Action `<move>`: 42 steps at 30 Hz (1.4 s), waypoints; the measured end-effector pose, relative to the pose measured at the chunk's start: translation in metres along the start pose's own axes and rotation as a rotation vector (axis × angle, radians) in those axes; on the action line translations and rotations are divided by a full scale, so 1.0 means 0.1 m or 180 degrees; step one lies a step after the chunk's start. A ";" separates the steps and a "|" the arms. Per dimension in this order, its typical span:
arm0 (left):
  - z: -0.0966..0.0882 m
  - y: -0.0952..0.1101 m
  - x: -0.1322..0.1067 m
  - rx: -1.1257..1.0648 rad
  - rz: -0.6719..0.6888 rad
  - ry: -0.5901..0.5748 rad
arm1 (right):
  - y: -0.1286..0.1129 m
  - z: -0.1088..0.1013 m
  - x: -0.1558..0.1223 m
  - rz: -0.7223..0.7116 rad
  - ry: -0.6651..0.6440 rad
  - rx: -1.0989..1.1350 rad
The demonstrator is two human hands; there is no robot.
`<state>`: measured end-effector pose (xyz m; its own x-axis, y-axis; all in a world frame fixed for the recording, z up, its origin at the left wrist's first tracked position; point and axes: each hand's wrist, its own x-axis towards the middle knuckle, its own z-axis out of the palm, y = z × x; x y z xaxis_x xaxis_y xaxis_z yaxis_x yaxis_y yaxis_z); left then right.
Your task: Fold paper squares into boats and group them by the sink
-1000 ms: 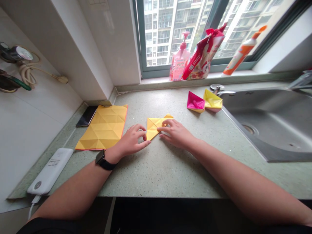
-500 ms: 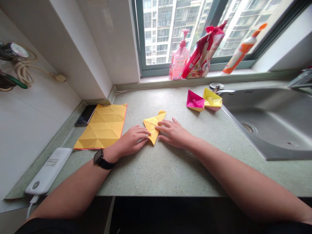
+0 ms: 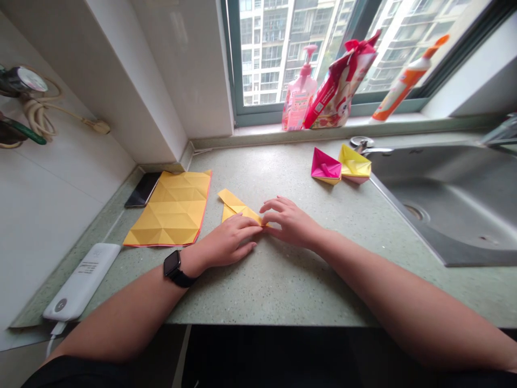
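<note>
Pinching, with thumb and curled fingers of the right hand [image 3: 288, 222], the right-hand tip of a small folded yellow paper [image 3: 232, 206] on a speckled green counter [image 3: 283, 291], in front of the body. Covering its near edge with the left hand [image 3: 232, 237], with fingers straight and close together and thumb apart. Wearing a black watch [image 3: 172, 264] on the left wrist. Visible farther left: a creased yellow sheet [image 3: 167, 210], just beside a dark phone [image 3: 141, 191], and nearer, a white power bank [image 3: 81, 285]. Beyond the right hand: a magenta paper boat [image 3: 325, 166] and a yellow paper boat [image 3: 356, 164], side by side near a steel sink [image 3: 448, 194]. Behind, on the windowsill: a pink pump bottle [image 3: 299, 102].
</note>
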<state>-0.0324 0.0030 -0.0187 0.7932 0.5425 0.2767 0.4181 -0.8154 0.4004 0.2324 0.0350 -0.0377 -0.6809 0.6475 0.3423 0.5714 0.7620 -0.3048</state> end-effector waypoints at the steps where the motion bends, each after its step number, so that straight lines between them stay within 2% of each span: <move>1: 0.00 0.00 0.00 -0.0052 -0.0008 -0.0005 | 0.02 0.01 0.00 0.0020 0.0005 0.0004; 8: -0.03 -0.07 -0.03 0.0005 -0.0242 0.0021 | 0.12 -0.06 0.01 0.0083 -0.0079 -0.0022; 14: -0.02 -0.06 -0.03 0.0118 -0.0218 -0.0140 | 0.18 -0.15 0.00 0.0074 -0.0117 0.0072; 22: -0.02 -0.05 -0.04 0.0090 -0.0279 -0.0183 | 0.22 -0.14 -0.01 -0.0093 -0.0253 0.0466; 34: -0.02 -0.04 -0.05 0.0027 -0.0240 -0.0253 | 0.22 -0.18 -0.03 0.0091 -0.0386 0.0438; 42: -0.02 -0.01 -0.04 0.0070 -0.0247 -0.0280 | 0.24 -0.12 -0.04 0.0364 -0.0094 0.0191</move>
<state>-0.0370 0.0018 -0.0179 0.7934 0.5851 0.1675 0.4885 -0.7764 0.3981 0.2542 0.0510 -0.0359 -0.6265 0.7288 0.2761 0.6183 0.6805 -0.3932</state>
